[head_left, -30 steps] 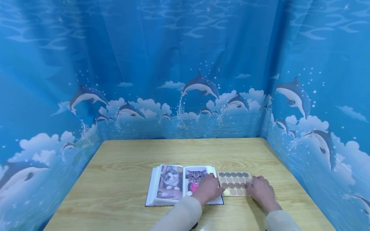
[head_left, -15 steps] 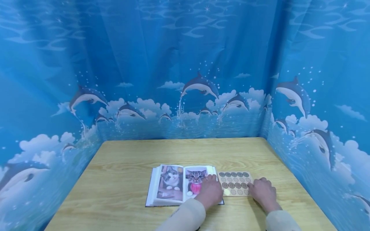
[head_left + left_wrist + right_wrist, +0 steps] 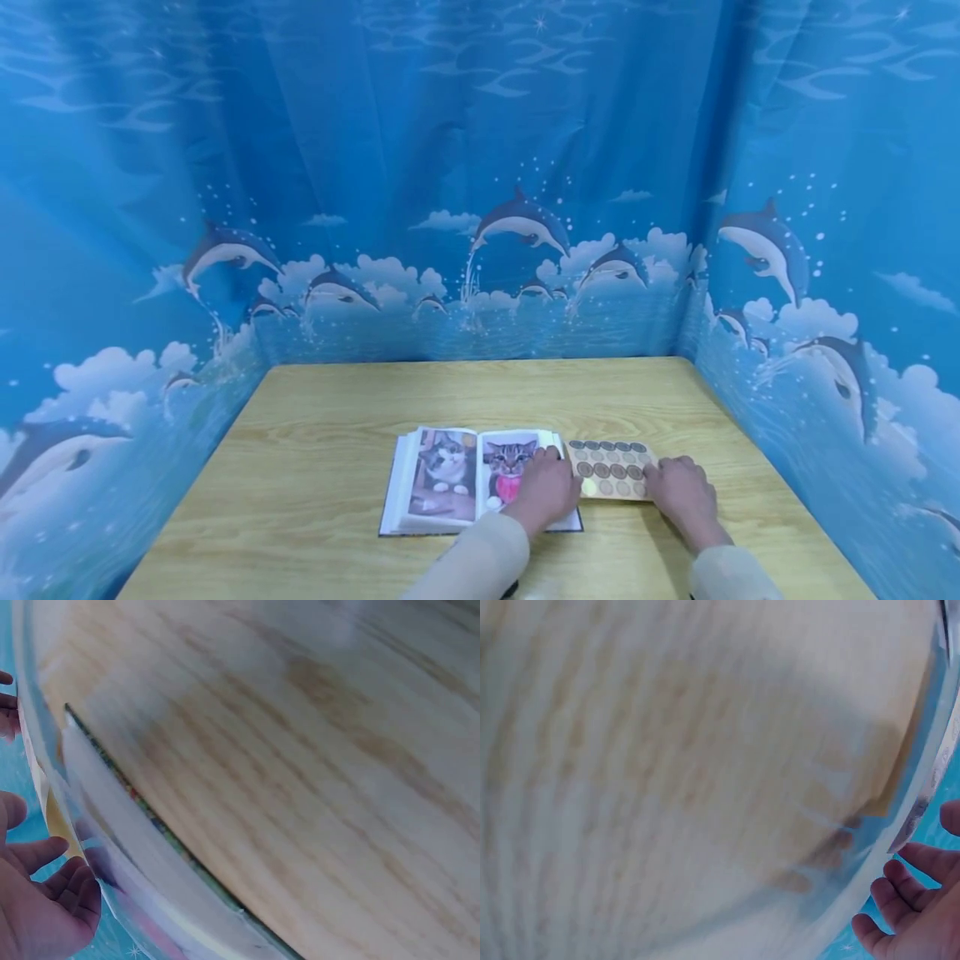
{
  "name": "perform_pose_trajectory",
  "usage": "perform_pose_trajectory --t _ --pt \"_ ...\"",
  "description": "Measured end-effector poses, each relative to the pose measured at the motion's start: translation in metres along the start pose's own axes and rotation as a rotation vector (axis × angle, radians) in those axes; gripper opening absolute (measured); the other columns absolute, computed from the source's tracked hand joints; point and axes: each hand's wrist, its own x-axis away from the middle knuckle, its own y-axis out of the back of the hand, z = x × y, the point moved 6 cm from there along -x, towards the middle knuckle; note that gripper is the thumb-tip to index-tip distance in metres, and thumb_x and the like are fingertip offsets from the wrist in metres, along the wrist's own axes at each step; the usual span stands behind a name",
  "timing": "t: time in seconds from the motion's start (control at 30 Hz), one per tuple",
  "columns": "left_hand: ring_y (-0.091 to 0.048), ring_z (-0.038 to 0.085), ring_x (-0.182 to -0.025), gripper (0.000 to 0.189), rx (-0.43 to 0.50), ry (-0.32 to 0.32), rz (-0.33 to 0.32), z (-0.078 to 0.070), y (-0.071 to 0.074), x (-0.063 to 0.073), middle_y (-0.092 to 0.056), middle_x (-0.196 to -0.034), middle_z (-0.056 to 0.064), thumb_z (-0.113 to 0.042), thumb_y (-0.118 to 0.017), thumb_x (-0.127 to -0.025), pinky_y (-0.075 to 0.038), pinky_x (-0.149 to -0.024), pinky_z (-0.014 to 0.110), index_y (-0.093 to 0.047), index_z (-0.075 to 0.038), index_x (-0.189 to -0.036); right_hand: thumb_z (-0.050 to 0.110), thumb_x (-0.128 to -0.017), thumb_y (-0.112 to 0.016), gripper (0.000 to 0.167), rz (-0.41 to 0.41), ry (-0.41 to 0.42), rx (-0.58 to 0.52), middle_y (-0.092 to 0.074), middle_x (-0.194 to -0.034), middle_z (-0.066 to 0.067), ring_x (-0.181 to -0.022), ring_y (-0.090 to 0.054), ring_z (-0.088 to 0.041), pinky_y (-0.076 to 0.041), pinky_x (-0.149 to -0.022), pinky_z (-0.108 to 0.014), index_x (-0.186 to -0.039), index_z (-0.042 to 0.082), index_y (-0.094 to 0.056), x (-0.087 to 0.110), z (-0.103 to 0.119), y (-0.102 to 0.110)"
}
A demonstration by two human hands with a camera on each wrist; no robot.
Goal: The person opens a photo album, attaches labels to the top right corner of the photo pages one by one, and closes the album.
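Observation:
A beige sheet with rows of brown and pale round stickers (image 3: 613,457) lies to the right of the photo album (image 3: 480,482), its near edge raised off the table. My right hand (image 3: 682,493) pinches the sheet's right edge; in the right wrist view, that hand (image 3: 919,915) has a fingertip at the sheet's corner. My left hand (image 3: 547,490) is over the album's right page, thumb and fingers at the sheet's left edge. In the left wrist view this hand (image 3: 49,907) has curled fingers beside the album's edge. The exact left finger contact is partly hidden.
The album lies spread flat, with a grey-and-white cat photo (image 3: 442,475) on the left page and a tabby cat photo (image 3: 510,457) on the right. Beneath is a wooden table (image 3: 315,467), bordered by blue dolphin curtains (image 3: 480,167).
The sticker sheet's near edge has risen and now tilts up from the table. My left hand first drew its thumb in, then shifted slightly; the right hand barely moved. The album stayed put.

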Motion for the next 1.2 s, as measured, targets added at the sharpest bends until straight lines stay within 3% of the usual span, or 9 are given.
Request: perform_pose_trajectory --t 0.17,0.37,0.5,0.63,0.77,0.97,1.1,1.2 --pt "-0.056 0.023 -0.101 0.035 0.234 0.038 -0.043 0.007 0.016 0.000 -0.061 -0.105 0.008 -0.037 -0.060 -0.097 -0.048 -0.096 0.039 -0.070 -0.005 -0.108 0.036 -0.103 -0.041 0.061 -0.041 0.000 -0.110 -0.045 -0.129 -0.042 -0.116 -0.044 -0.058 -0.037 -0.096 -0.071 -0.132 -0.017 -0.049 0.001 0.007 0.006" --pt "-0.057 0.031 -0.118 0.057 0.522 0.115 -0.063 0.020 0.025 0.000 -0.060 -0.126 0.018 -0.034 -0.062 -0.096 -0.046 -0.103 0.045 -0.052 0.002 -0.139 0.044 -0.104 -0.041 0.068 -0.062 -0.002 -0.278 -0.041 -0.137 -0.041 -0.126 -0.038 -0.058 -0.030 -0.106 -0.067 -0.139 -0.014 -0.044 0.002 0.020 0.011" --pt "-0.063 0.023 -0.101 0.065 0.757 0.171 -0.059 0.028 0.027 0.001 -0.064 -0.118 0.012 -0.031 -0.065 -0.095 -0.054 -0.091 0.042 -0.042 -0.002 -0.148 0.046 -0.104 -0.041 0.069 -0.056 -0.014 -0.354 -0.043 -0.140 -0.038 -0.128 -0.039 -0.056 -0.031 -0.106 -0.066 -0.141 -0.012 -0.043 0.002 0.029 0.013" --pt "-0.061 0.013 -0.082 0.066 0.881 0.206 -0.064 0.033 0.027 0.000 -0.065 -0.101 0.005 -0.024 -0.067 -0.094 -0.056 -0.073 0.032 -0.039 -0.006 -0.150 0.046 -0.103 -0.043 0.069 -0.055 -0.029 -0.409 -0.045 -0.140 -0.036 -0.127 -0.042 -0.054 -0.034 -0.106 -0.064 -0.141 -0.012 -0.043 0.004 0.035 0.014" --pt "-0.054 0.010 -0.069 0.065 0.944 0.218 -0.095 0.036 0.029 -0.003 -0.058 -0.082 -0.001 -0.011 -0.069 -0.091 -0.051 -0.060 0.025 -0.041 -0.003 -0.148 0.042 -0.103 -0.045 0.065 -0.076 -0.034 -0.436 -0.051 -0.135 -0.034 -0.123 -0.048 -0.051 -0.039 -0.103 -0.061 -0.140 -0.011 -0.044 0.004 0.037 0.014" --pt "-0.053 0.011 -0.066 0.057 1.020 0.272 -0.111 0.041 0.031 -0.004 -0.057 -0.077 -0.001 -0.006 -0.071 -0.088 -0.048 -0.056 0.023 -0.049 -0.002 -0.140 0.030 -0.102 -0.050 0.054 -0.120 -0.038 -0.481 -0.060 -0.122 -0.028 -0.107 -0.058 -0.040 -0.048 -0.089 -0.053 -0.139 -0.010 -0.046 0.003 0.039 0.016" --pt "-0.055 0.010 -0.065 0.029 1.052 0.291 -0.108 0.043 0.033 -0.003 -0.059 -0.075 -0.002 -0.010 -0.072 -0.087 -0.048 -0.056 0.023 -0.064 -0.004 -0.114 0.028 -0.101 -0.052 0.053 -0.126 -0.062 -0.505 -0.061 -0.119 -0.025 -0.102 -0.059 -0.035 -0.049 -0.084 -0.047 -0.140 -0.008 -0.046 0.003 0.041 0.018" --pt "-0.057 0.010 -0.065 0.009 1.074 0.280 -0.117 0.043 0.033 -0.002 -0.061 -0.072 -0.002 -0.011 -0.072 -0.088 -0.047 -0.057 0.022 -0.065 -0.006 -0.089 0.028 -0.102 -0.052 0.053 -0.130 -0.071 -0.514 -0.060 -0.119 -0.024 -0.101 -0.058 -0.034 -0.050 -0.082 -0.045 -0.141 -0.006 -0.046 0.003 0.042 0.018"
